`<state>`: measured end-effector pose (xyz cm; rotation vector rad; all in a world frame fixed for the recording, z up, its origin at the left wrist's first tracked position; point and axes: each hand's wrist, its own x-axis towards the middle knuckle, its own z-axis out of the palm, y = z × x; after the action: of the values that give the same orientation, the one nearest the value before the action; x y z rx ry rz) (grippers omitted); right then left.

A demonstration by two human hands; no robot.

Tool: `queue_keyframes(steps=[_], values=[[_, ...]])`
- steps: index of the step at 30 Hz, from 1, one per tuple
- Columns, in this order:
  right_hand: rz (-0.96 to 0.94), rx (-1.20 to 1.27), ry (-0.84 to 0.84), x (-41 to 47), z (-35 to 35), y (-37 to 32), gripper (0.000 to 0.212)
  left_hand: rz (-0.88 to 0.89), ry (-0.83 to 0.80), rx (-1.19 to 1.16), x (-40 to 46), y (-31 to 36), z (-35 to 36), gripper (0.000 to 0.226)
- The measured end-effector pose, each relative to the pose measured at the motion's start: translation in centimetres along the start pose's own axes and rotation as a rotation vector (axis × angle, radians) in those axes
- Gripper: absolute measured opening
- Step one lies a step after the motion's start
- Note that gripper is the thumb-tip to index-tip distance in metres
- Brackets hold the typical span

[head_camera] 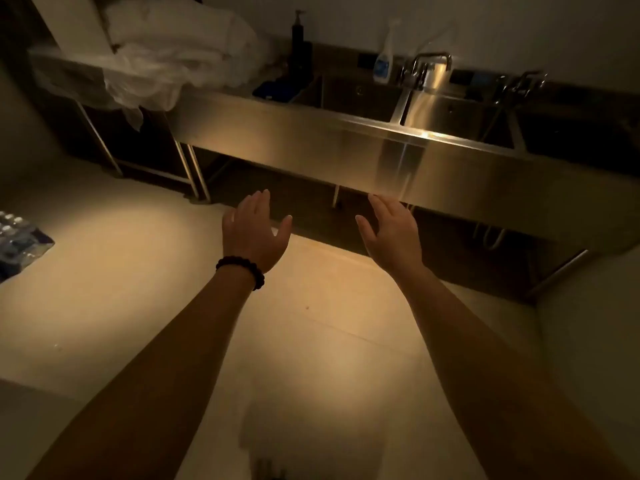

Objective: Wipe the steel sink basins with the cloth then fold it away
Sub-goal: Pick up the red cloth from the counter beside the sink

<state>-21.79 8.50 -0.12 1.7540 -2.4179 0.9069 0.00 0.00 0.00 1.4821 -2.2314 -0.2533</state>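
Observation:
A long steel sink unit [346, 147] runs across the upper half of the dim view, with several basins side by side; the left basin [349, 98] and the middle basin [453, 116] are visible. A dark blue cloth [277, 90] lies on the rim at the left end of the sink. My left hand [254, 230], with a bead bracelet on the wrist, and my right hand [391, 230] are both stretched out in front of me, below the sink's front panel. Both hands are empty, with fingers apart.
Two faucets [427, 65] [523, 81] stand at the back of the sink. A spray bottle [384, 60] and a dark pump bottle [298, 43] stand by the wall. White plastic and bedding [166, 53] pile on a steel table at left. A pack of bottles [17, 237] lies on the floor.

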Motion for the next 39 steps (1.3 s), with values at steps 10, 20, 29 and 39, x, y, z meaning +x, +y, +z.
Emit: queue_keyframes(steps=[10, 20, 29, 39], values=[[0.044, -0.015, -0.092, 0.2, 2.7, 2.9, 0.054, -0.057, 0.008, 0.028, 0.2, -0.2, 3.8, 0.063], [0.095, -0.001, -0.147, 6.6, 6.9, 5.0, 0.052, -0.085, -0.036, 0.049, 6.6, -1.3, 7.9, 0.063], [0.106, 0.003, -0.161, 19.7, 14.0, 5.5, 0.052, -0.093, -0.065, 0.05, 20.2, -5.0, 11.9, 0.064], [0.118, -0.009, -0.125, 34.7, 20.2, 4.3, 0.05, -0.096, -0.105, 0.057, 36.1, -9.9, 12.9, 0.064]])
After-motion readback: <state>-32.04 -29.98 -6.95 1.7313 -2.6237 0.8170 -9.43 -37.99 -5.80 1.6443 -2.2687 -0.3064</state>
